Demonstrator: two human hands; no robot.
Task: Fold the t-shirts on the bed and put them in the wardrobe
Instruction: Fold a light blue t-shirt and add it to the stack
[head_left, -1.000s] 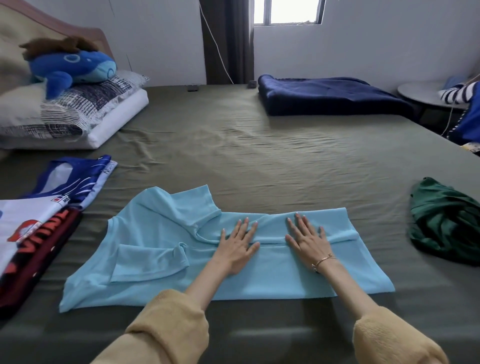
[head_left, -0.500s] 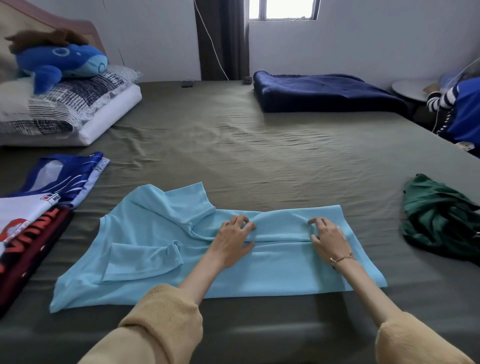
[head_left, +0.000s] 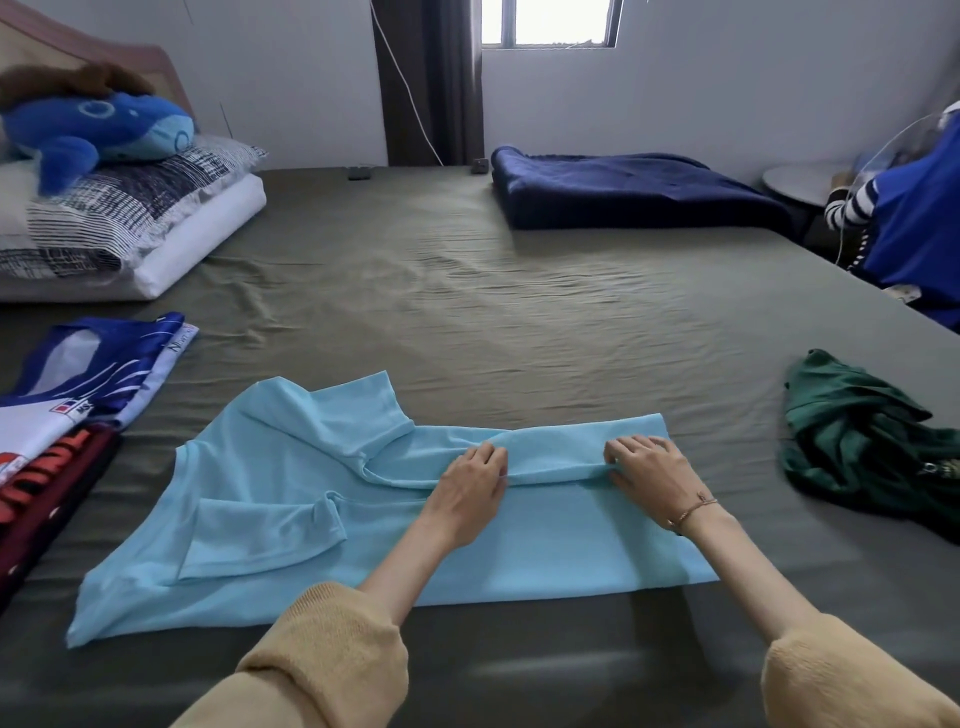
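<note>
Item: light blue t-shirt (head_left: 322, 499), laid sideways on the bed (head_left: 493, 312) near its front edge, far long side already turned in. Your left hand (head_left: 470, 488) and right hand (head_left: 649, 473) sit apart on that ridge, fingers curled, each pinching the folded edge.

Risk: the thin knit will likely slip or bunch if you lift unevenly; the loose sleeve at left may drag open and spoil the fold.

Surroundings: stacked printed shirts (head_left: 57, 415) near on your left; crumpled green garment (head_left: 862, 441) near on your right, neither touching. Olive sheet beyond the shirt lies open up to the navy blanket (head_left: 623, 189) and pillows (head_left: 130, 218).
</note>
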